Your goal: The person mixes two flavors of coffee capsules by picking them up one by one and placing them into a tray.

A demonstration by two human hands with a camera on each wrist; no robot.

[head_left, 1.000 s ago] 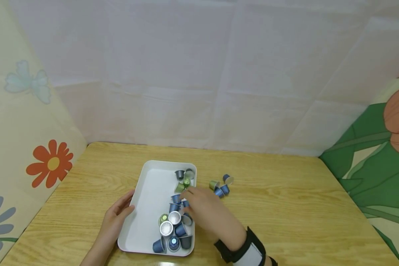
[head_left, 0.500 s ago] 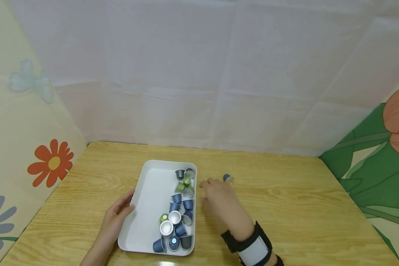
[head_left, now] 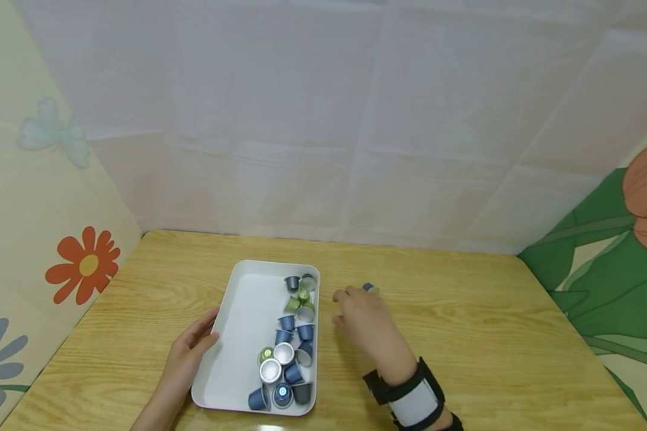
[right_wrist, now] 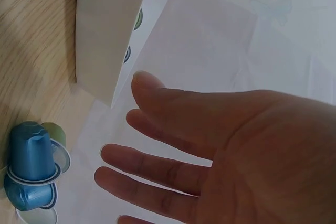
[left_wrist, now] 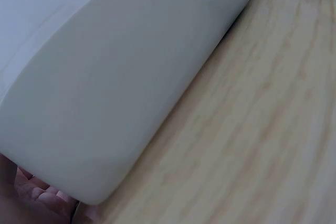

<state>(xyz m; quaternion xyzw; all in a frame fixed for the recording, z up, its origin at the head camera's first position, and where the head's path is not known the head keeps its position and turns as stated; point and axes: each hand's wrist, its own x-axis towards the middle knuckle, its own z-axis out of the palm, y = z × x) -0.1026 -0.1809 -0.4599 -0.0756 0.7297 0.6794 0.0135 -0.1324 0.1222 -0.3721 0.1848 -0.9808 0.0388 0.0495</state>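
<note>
My left hand (head_left: 190, 344) holds the left side of a white tray (head_left: 259, 263), its thumb over the rim. The left wrist view shows a few of its fingers (left_wrist: 50, 198) by the tray's wall. Blue, green, grey and silver coffee capsules (head_left: 286, 322) lie along the tray's right side. To the right of the tray, my right hand (head_left: 366, 320) hovers with spread fingers and nothing in them. Near its fingertips, the right wrist view shows blue capsules (right_wrist: 31, 153) and a green capsule (right_wrist: 55, 132) on the table. In the head view the hand hides most of these; one blue capsule (head_left: 368, 287) shows.
The wooden table (head_left: 490, 323) extends around the tray. A white cloth (head_left: 302, 120) hangs behind it. Printed panels with flowers flank both sides, among them a red flower (head_left: 83, 263) at the left.
My right hand has withdrawn from over the tray to the table capsules on the right, uncovering the blue and silver-lidded capsules in the tray. The left hand and tray stay about the same.
</note>
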